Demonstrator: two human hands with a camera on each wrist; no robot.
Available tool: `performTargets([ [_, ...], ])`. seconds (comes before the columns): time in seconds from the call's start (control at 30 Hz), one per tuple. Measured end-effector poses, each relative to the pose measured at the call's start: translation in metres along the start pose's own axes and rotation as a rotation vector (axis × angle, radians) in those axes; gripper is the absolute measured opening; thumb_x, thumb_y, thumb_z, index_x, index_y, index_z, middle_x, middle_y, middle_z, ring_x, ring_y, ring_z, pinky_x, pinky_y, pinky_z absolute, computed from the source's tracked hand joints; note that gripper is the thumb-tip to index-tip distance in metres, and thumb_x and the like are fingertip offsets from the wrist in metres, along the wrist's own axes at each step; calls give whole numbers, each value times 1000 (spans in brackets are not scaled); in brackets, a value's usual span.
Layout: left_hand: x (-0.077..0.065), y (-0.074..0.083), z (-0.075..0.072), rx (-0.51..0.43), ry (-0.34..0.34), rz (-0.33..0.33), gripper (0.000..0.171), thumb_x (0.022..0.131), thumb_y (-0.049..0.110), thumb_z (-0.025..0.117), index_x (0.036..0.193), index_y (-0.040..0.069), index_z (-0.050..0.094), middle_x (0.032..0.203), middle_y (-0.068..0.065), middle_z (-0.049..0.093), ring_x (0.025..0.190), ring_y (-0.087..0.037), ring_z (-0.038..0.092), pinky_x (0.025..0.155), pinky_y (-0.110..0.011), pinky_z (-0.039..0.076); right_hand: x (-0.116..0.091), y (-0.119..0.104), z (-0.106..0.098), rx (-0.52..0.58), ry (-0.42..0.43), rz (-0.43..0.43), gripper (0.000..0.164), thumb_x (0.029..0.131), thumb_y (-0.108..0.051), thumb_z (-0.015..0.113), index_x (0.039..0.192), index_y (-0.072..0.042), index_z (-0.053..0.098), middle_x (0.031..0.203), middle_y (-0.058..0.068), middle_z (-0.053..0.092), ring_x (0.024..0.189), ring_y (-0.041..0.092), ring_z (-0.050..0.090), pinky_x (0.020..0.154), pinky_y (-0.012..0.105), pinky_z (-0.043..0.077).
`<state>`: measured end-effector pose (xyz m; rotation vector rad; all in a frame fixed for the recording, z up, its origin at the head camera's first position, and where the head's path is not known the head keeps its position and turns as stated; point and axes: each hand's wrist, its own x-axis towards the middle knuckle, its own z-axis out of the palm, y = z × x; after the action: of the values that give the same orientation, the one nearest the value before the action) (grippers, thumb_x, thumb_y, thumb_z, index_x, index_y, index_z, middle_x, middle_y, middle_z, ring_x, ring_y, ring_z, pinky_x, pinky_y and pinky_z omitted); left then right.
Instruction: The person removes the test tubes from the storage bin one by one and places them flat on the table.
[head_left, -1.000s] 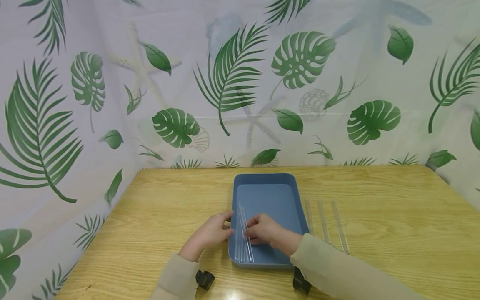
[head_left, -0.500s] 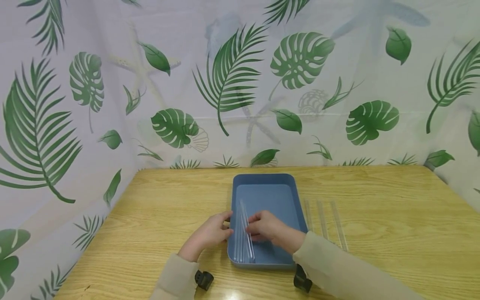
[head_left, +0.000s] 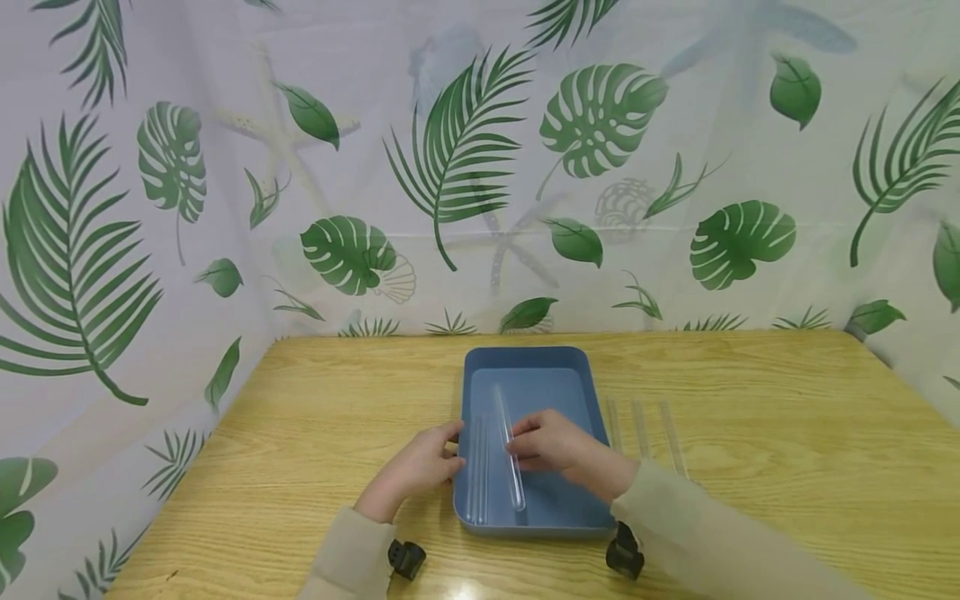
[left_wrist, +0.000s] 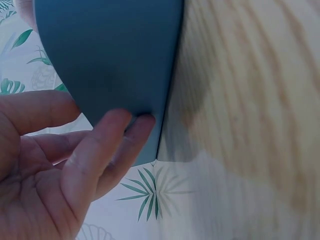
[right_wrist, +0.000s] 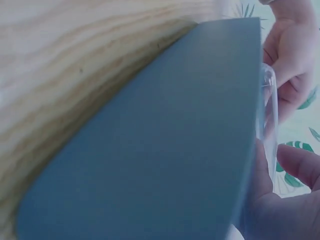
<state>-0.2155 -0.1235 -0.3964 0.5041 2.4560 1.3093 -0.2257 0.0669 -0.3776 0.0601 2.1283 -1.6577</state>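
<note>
In the head view a blue tray [head_left: 558,512] lies lengthwise on the table. My right hand [head_left: 558,446] pinches a clear test tube [head_left: 514,483] between thumb and fingers over the tray, its rounded end toward me; that tube [right_wrist: 273,125] also shows past the tray wall in the right wrist view. Along the tray's left side lie several more clear test tubes [head_left: 477,475]. My left hand [head_left: 420,462] rests with its fingertips on the tray's left side. In the left wrist view its fingers [left_wrist: 135,137] lie against the outer wall [left_wrist: 110,55], not wrapped round it.
Three clear tubes [head_left: 672,437] lie side by side on the wooden table [head_left: 787,417], right of the tray and partly behind my right arm. Behind the table hangs a leaf-patterned cloth [head_left: 480,167]. Black wrist devices [head_left: 407,558] sit under both sleeves.
My right hand has drawn one test tube away from the others, lifting it and moving it rightward. The left hand keeps its place at the tray.
</note>
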Motion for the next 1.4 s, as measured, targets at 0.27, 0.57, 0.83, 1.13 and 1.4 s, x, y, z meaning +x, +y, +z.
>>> performTargets([
  [0.27,1,0,0,-1,-5,5,50,86,-6,46,132,-13,27,119,-27,45,95,-33,56,63,-31,52,-11,-3,-21,-9,-20,-23,30,83,2,55,109,15,48,91,17,56,75,16,58,70,33,52],
  [0.57,-1,1,0,7,-5,5,50,87,-6,47,132,-14,26,120,-29,44,96,-35,55,63,-31,52,-17,6,-45,-10,-21,-37,32,83,1,55,110,16,46,91,15,56,74,15,58,71,34,52],
  [0.83,0,0,1,21,-1,12,51,86,-6,47,132,-14,26,119,-29,44,95,-35,56,63,-30,52,-25,9,-61,-17,-54,-37,37,85,0,53,115,18,41,96,17,54,76,14,57,73,33,51],
  [1.13,0,1,1,26,6,-2,50,87,-5,47,132,-13,27,120,-28,44,97,-35,55,64,-30,52,-30,12,-74,-17,-54,-47,42,86,-2,52,119,19,36,101,18,53,79,14,57,72,30,51],
  [1.4,0,0,1,17,-1,-2,51,87,-5,47,133,-13,25,121,-28,43,98,-35,54,65,-31,52,-34,14,-81,5,-36,-32,39,85,-2,53,115,17,38,92,12,54,73,12,57,70,28,51],
])
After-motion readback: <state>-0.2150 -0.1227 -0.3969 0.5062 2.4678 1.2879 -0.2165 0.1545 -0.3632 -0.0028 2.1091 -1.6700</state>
